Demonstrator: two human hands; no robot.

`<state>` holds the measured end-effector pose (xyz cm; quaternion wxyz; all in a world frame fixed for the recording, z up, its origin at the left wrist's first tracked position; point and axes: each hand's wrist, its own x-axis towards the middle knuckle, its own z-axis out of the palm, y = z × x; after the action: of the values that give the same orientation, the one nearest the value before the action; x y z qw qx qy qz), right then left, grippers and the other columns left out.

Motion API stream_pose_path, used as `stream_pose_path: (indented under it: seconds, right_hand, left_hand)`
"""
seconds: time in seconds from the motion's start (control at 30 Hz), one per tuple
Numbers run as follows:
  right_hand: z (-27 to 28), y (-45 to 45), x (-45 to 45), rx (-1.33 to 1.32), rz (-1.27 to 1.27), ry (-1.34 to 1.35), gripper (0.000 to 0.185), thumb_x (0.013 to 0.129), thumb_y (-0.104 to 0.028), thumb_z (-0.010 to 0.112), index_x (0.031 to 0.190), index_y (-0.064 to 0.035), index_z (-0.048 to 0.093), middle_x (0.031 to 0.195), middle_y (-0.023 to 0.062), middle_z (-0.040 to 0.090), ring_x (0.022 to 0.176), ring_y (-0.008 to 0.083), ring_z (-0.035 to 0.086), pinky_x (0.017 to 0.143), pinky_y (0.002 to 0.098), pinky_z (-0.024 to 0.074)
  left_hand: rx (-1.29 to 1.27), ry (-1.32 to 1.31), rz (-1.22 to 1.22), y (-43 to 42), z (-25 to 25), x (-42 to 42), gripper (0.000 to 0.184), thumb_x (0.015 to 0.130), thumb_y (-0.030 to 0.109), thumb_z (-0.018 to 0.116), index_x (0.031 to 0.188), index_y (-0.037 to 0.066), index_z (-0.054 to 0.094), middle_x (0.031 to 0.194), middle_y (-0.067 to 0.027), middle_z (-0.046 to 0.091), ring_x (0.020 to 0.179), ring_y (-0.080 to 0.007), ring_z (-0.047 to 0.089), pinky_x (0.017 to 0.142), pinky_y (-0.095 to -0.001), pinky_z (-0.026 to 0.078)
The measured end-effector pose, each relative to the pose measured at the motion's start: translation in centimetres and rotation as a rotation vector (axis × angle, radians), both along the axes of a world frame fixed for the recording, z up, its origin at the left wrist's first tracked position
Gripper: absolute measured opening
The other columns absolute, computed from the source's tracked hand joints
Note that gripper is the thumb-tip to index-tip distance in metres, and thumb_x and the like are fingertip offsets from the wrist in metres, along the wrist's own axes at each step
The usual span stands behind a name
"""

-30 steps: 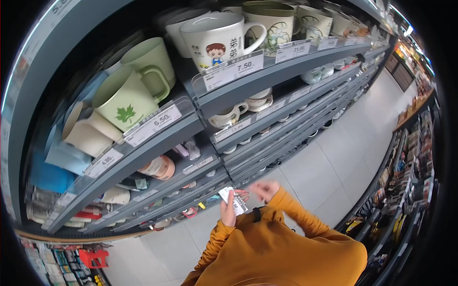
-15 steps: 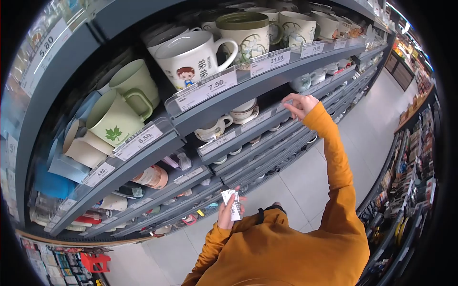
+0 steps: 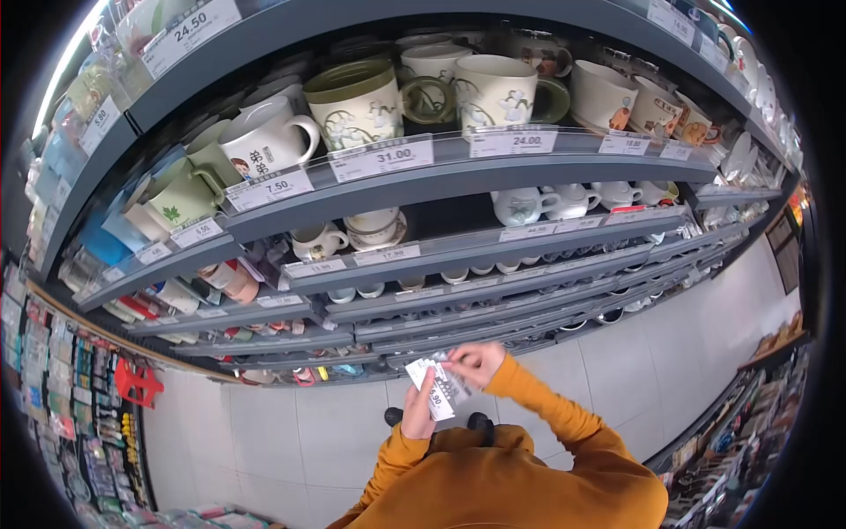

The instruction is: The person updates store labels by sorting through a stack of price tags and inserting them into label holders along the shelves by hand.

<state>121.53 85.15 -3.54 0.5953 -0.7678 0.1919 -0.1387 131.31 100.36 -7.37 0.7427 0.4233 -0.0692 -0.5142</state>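
In front of my body my left hand [image 3: 420, 407] is closed around a small stack of white printed price labels [image 3: 438, 407], its thumb lying over them. My right hand [image 3: 477, 363] meets the stack's upper right side. Its fingers are pinched on the edge of a label, which is slightly blurred. Both hands are above the floor and in front of the lower shelves.
A grey shelf unit [image 3: 467, 169] curves ahead, with price labels along its edges. It carries a white mug [image 3: 262, 137], a green-rimmed mug [image 3: 355, 110] and several teapots [image 3: 516, 208]. A red stool [image 3: 138, 383] stands left; stocked shelves line the right.
My right hand has come down from the shelf edge to the labels in my left hand. The view has swung right, so the mugs appear further left.
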Motion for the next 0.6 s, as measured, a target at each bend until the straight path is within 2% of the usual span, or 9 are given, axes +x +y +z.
stream_pose_path:
  seconds: [0.03,0.1,0.17,0.23,0.27,0.33,0.43,0.5,0.6]
  right_hand:
    - [0.1,0.3,-1.0,0.118,0.036,0.091,0.018,0.09,-0.023,0.066,0.095,-0.0057,0.068,0.055,0.0013,0.061,0.046,0.0024,0.05,0.044,0.021,0.0392]
    - [1.0,-1.3,-3.0,-0.028,0.162,0.241,0.02,0.092,-0.026,0.062,0.094,-0.0081,0.068,0.052,0.0022,0.061,0.042,0.0072,0.053,0.044,0.0238,0.0427]
    - [3.3,-3.5,-3.7,-0.025,0.144,0.226,0.023,0.093,-0.029,0.06,0.093,-0.0081,0.069,0.049,0.0017,0.058,0.04,0.0073,0.052,0.042,0.0242,0.042]
    - [6.8,-5.9,-3.6,-0.163,0.081,0.024,0.019,0.094,-0.025,0.06,0.09,-0.0084,0.068,0.046,0.0012,0.057,0.038,0.0054,0.05,0.04,0.0234,0.0396]
    - [9.0,-6.7,-3.0,-0.238,0.036,-0.04,0.015,0.093,-0.023,0.062,0.094,-0.0085,0.066,0.046,0.0009,0.056,0.038,0.005,0.049,0.039,0.0227,0.0381]
    - [14.2,-7.7,-1.7,-0.432,-0.009,-0.167,0.023,0.091,-0.025,0.063,0.108,-0.0094,0.061,0.044,0.0016,0.054,0.037,0.0077,0.05,0.042,0.0251,0.0398]
    - [19.9,-8.9,1.6,-0.579,-0.031,-0.283,0.039,0.092,-0.031,0.059,0.124,-0.0093,0.051,0.047,0.0053,0.055,0.042,0.0229,0.055,0.051,0.0333,0.0441]
    - [22.2,-9.2,4.5,-0.689,-0.073,-0.293,0.048,0.092,-0.03,0.058,0.132,-0.0064,0.045,0.05,0.0062,0.058,0.05,0.0252,0.061,0.056,0.0359,0.0472]
    - [23.1,-9.7,8.1,-0.768,-0.105,-0.279,0.039,0.092,-0.028,0.057,0.123,-0.004,0.051,0.053,0.0064,0.062,0.054,0.025,0.063,0.06,0.0363,0.0498]
  left_hand:
    - [-0.006,-0.004,0.001,-0.4,0.1,-1.3,0.037,0.102,0.027,0.043,0.123,-0.002,0.053,0.117,-0.0081,0.06,0.103,-0.0186,0.061,0.082,-0.0289,0.049]
    - [0.023,0.018,0.021,-0.9,0.8,-3.2,0.039,0.102,0.028,0.041,0.125,-0.002,0.05,0.12,-0.011,0.059,0.101,-0.0212,0.062,0.08,-0.0305,0.052]
    - [0.033,-0.003,0.032,-1.0,1.7,-4.5,0.041,0.102,0.029,0.04,0.128,-0.003,0.048,0.124,-0.0134,0.058,0.099,-0.0229,0.064,0.079,-0.0314,0.053]
    - [0.017,-0.068,0.032,-1.0,2.4,-5.4,0.044,0.102,0.029,0.04,0.131,-0.003,0.045,0.126,-0.0152,0.057,0.099,-0.0239,0.064,0.077,-0.0315,0.054]
    - [0.03,-0.08,0.016,-0.9,1.9,-5.7,0.045,0.103,0.03,0.037,0.137,0.0,0.04,0.131,-0.017,0.054,0.096,-0.0223,0.065,0.076,-0.0297,0.053]
    - [0.001,-0.1,0.019,-1.1,1.6,-6.8,0.047,0.103,0.029,0.038,0.14,0.001,0.035,0.129,-0.0178,0.055,0.09,-0.0201,0.064,0.073,-0.0281,0.051]
    - [-0.019,-0.121,0.049,-1.2,1.5,-8.6,0.051,0.102,0.029,0.041,0.145,0.003,0.027,0.127,-0.0179,0.057,0.082,-0.0163,0.063,0.069,-0.0257,0.049]
    - [-0.01,-0.112,0.057,-1.3,1.4,-9.8,0.052,0.102,0.028,0.043,0.146,0.005,0.027,0.126,-0.0175,0.058,0.08,-0.0142,0.061,0.069,-0.0246,0.048]
    - [0.014,-0.056,0.038,-1.2,1.3,-11.0,0.051,0.101,0.029,0.045,0.143,0.004,0.033,0.126,-0.0167,0.057,0.081,-0.0124,0.058,0.07,-0.0236,0.047]
